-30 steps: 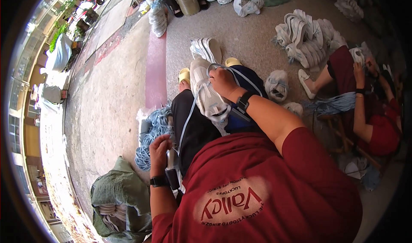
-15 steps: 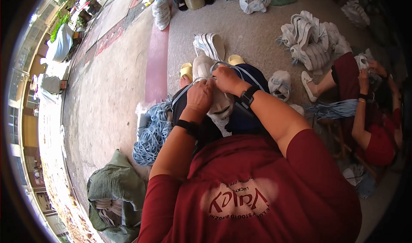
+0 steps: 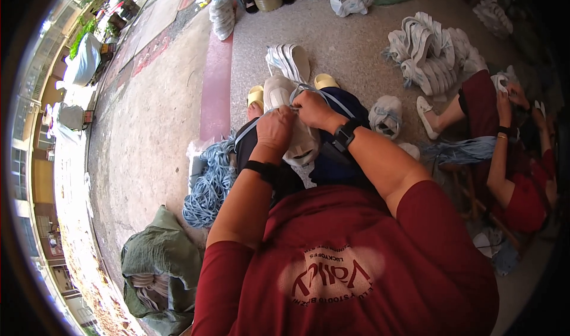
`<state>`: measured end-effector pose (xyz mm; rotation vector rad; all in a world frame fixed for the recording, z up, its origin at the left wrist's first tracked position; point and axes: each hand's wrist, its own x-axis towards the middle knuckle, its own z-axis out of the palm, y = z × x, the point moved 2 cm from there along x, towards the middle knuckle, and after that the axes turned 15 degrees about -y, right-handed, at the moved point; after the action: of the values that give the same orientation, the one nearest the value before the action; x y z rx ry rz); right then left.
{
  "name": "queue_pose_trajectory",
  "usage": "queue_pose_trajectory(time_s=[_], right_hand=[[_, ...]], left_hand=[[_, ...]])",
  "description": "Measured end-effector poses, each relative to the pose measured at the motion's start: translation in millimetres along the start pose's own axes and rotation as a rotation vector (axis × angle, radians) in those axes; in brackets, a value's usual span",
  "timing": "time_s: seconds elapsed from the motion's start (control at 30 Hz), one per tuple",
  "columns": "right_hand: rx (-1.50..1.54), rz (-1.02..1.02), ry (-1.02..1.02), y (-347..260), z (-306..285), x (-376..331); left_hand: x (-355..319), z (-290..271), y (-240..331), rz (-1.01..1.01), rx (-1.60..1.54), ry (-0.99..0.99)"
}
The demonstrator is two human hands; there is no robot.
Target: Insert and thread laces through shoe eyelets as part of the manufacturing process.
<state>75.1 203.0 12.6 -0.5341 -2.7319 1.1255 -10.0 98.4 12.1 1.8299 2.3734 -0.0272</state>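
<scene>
A bundle of white shoe pieces lies between my legs, with a light blue lace running around and over it. My left hand is closed at the top of the bundle, its fingers pinching where the lace crosses. Right beside it, nearly touching, my right hand is closed on the lace, which loops out past both hands. The exact crossing of the lace is hidden behind my fingers. Just beyond the bundle, a row of white shoe pieces leans together on the ground.
A heap of blue laces lies by my left leg, near a green sack. To my right are a tied bundle and a pile of white shoe pieces. A co-worker sits at the far right with more blue laces.
My hands stay together over the bundle, with only a slight shift. The lace by my left wrist hangs a little differently. The co-worker's hands have moved slightly.
</scene>
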Motion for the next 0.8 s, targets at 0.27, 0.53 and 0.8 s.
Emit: queue_pose_trajectory(time_s=[0.27,0.53,0.8], right_hand=[[0.141,0.037,0.012,7,2,2],[-0.077,-0.04,0.231,-2,8,-9],[-0.299,-0.686,0.052,-50,-7,-43]], left_hand=[[2,-30,23,0.03,0.112,0.038],[-110,-23,40,0.174,-0.109,0.016],[-103,-40,-2,0.119,-0.685,0.204]])
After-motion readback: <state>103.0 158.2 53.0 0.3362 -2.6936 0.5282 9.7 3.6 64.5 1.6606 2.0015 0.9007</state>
